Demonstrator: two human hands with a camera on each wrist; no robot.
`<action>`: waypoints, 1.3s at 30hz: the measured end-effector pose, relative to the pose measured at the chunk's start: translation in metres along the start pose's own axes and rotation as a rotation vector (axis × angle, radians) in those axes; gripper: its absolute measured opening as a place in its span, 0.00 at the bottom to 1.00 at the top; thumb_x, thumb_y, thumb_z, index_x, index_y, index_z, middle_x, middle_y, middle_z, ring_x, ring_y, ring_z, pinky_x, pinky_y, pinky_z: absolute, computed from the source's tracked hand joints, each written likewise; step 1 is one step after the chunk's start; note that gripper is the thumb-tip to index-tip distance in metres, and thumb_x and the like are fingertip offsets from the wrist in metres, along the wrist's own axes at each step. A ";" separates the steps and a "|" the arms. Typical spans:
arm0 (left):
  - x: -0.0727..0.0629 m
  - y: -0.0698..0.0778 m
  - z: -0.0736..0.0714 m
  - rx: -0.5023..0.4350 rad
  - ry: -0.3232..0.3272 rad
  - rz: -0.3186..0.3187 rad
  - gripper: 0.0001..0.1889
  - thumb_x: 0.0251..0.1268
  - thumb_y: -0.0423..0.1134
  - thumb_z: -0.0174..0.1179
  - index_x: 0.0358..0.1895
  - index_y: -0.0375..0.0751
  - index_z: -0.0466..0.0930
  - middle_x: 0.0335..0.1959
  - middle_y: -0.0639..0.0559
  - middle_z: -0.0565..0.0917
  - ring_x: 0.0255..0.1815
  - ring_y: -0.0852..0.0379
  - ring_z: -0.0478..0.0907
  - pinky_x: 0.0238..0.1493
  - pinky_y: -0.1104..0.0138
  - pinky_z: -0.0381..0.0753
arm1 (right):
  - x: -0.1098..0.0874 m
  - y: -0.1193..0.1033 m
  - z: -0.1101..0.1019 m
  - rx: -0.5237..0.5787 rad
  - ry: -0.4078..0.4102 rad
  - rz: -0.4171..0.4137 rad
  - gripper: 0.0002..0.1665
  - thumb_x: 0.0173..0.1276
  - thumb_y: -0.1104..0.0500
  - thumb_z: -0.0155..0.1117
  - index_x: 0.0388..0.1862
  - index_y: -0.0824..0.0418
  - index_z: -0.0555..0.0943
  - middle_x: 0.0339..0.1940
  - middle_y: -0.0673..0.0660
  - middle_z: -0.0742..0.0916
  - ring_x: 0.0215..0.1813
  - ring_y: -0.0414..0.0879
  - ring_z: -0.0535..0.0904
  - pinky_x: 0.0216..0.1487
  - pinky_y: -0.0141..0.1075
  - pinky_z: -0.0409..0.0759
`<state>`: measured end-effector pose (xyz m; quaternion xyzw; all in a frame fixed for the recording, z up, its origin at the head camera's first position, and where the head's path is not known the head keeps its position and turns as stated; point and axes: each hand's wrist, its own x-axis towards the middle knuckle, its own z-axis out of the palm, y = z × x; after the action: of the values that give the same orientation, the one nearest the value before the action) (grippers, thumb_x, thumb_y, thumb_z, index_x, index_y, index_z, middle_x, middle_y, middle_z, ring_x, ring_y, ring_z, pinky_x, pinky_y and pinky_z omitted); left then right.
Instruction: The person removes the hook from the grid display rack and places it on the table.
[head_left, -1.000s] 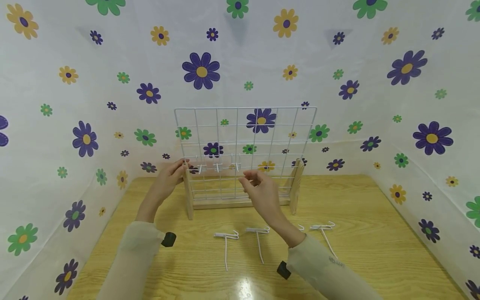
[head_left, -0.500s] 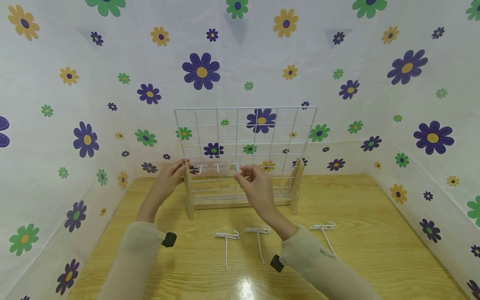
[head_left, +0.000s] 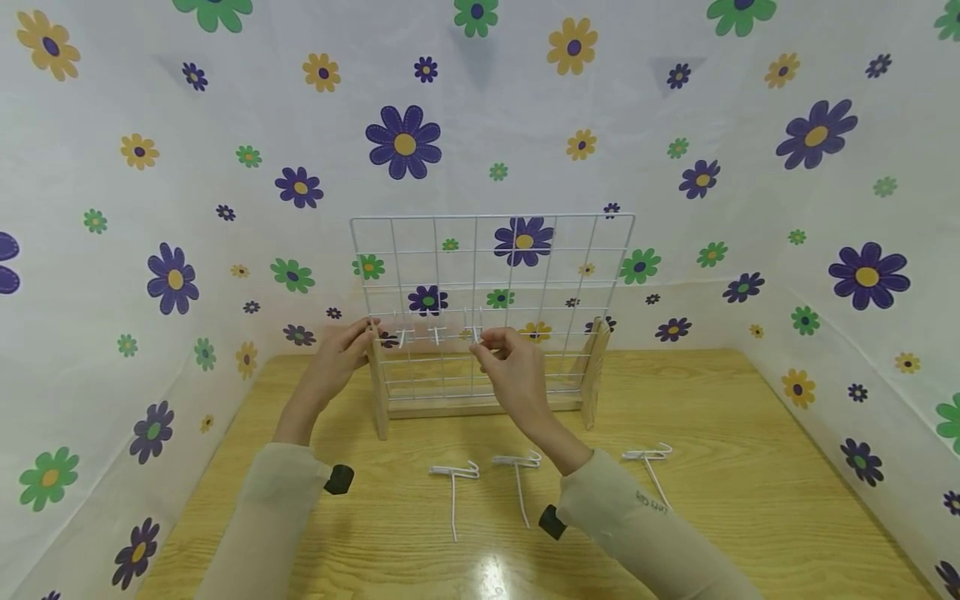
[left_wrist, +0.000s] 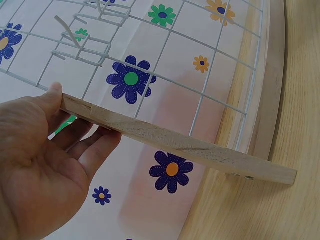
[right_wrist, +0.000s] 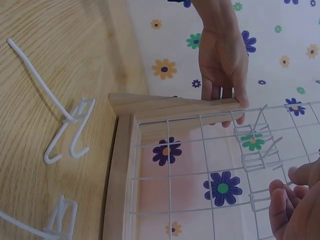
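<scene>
A white wire grid panel (head_left: 491,216) stands upright in a wooden stand. My left hand (head_left: 335,358) grips the top of the stand's left wooden upright (left_wrist: 185,140), thumb on one side and fingers on the other. Three white wire hooks hang in a row on the grid. My right hand (head_left: 517,375) pinches the prong of the rightmost hook (head_left: 476,333) between thumb and forefinger; the fingertips partly cover it. To its left, the middle hook (head_left: 435,335) and the leftmost hook (head_left: 402,337) stick out toward me, untouched.
Loose white hooks lie on the wooden table: a left one (head_left: 453,500), a middle one (head_left: 517,483) and a right one (head_left: 647,455), partly behind my right sleeve. The right wooden upright (head_left: 595,375) stands beyond my right hand. Flower-patterned cloth (head_left: 480,108) encloses the table's back and sides.
My right hand has moved slightly left and up, from just beside the rightmost hook onto its prong. The left hand has stayed on the upright.
</scene>
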<state>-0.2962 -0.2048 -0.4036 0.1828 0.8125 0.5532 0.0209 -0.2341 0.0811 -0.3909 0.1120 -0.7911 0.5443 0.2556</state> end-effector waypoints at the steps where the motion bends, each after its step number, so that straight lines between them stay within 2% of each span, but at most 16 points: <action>1: 0.000 0.000 0.000 0.002 0.001 0.001 0.27 0.88 0.44 0.41 0.81 0.34 0.58 0.78 0.35 0.65 0.78 0.36 0.62 0.73 0.49 0.70 | 0.000 0.000 0.000 -0.001 -0.001 -0.003 0.10 0.68 0.66 0.74 0.45 0.71 0.85 0.37 0.61 0.91 0.30 0.54 0.88 0.27 0.29 0.85; 6: 0.001 0.000 0.000 0.001 -0.001 -0.001 0.28 0.88 0.44 0.41 0.81 0.34 0.57 0.78 0.35 0.64 0.78 0.35 0.62 0.73 0.49 0.70 | 0.002 0.002 -0.001 -0.007 -0.009 -0.011 0.09 0.67 0.66 0.74 0.43 0.70 0.86 0.36 0.61 0.91 0.29 0.49 0.87 0.27 0.28 0.85; 15: 0.001 0.001 0.000 -0.020 -0.005 0.004 0.27 0.88 0.43 0.41 0.81 0.34 0.57 0.78 0.35 0.64 0.78 0.35 0.61 0.72 0.48 0.70 | 0.005 0.004 0.000 -0.018 -0.006 -0.017 0.06 0.70 0.66 0.72 0.42 0.70 0.87 0.34 0.61 0.91 0.27 0.51 0.87 0.24 0.25 0.81; 21: 0.002 0.001 0.000 -0.028 -0.008 0.004 0.27 0.89 0.41 0.40 0.81 0.31 0.54 0.80 0.33 0.60 0.79 0.35 0.59 0.73 0.47 0.69 | 0.007 0.004 0.000 -0.013 0.018 -0.038 0.04 0.70 0.68 0.70 0.41 0.70 0.87 0.33 0.60 0.91 0.26 0.48 0.86 0.21 0.24 0.76; 26: 0.002 0.001 0.000 -0.025 -0.006 0.009 0.28 0.88 0.42 0.41 0.81 0.31 0.55 0.79 0.32 0.61 0.79 0.35 0.59 0.73 0.48 0.69 | 0.009 0.004 -0.001 0.044 0.047 -0.022 0.03 0.71 0.70 0.68 0.39 0.71 0.87 0.30 0.61 0.90 0.27 0.53 0.86 0.16 0.22 0.70; 30: 0.002 0.000 0.000 -0.020 -0.004 0.007 0.29 0.88 0.43 0.41 0.81 0.30 0.54 0.79 0.33 0.61 0.79 0.35 0.59 0.73 0.48 0.69 | 0.010 0.002 -0.003 0.095 0.068 -0.009 0.04 0.71 0.69 0.68 0.39 0.72 0.87 0.29 0.62 0.90 0.27 0.58 0.86 0.17 0.22 0.73; 34: 0.003 -0.002 0.000 -0.014 -0.005 -0.009 0.30 0.88 0.45 0.41 0.81 0.30 0.54 0.80 0.35 0.61 0.79 0.37 0.59 0.73 0.49 0.69 | 0.013 0.002 -0.005 0.134 0.090 0.015 0.04 0.70 0.69 0.70 0.39 0.71 0.87 0.28 0.62 0.89 0.26 0.56 0.86 0.19 0.24 0.78; 37: 0.003 -0.002 0.000 -0.008 -0.005 -0.013 0.30 0.88 0.45 0.41 0.81 0.31 0.54 0.81 0.37 0.60 0.79 0.37 0.59 0.73 0.49 0.70 | 0.015 0.003 -0.008 0.151 0.101 0.026 0.04 0.70 0.68 0.71 0.39 0.71 0.88 0.28 0.62 0.90 0.25 0.55 0.86 0.20 0.27 0.81; 39: 0.003 -0.002 0.000 -0.011 -0.005 -0.007 0.29 0.88 0.45 0.41 0.81 0.30 0.54 0.80 0.36 0.60 0.79 0.36 0.59 0.73 0.49 0.69 | 0.015 0.003 -0.010 0.159 0.104 0.032 0.04 0.69 0.68 0.71 0.39 0.71 0.88 0.27 0.62 0.90 0.26 0.58 0.86 0.20 0.31 0.84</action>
<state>-0.2994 -0.2046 -0.4050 0.1811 0.8101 0.5570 0.0261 -0.2458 0.0929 -0.3827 0.0908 -0.7326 0.6147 0.2780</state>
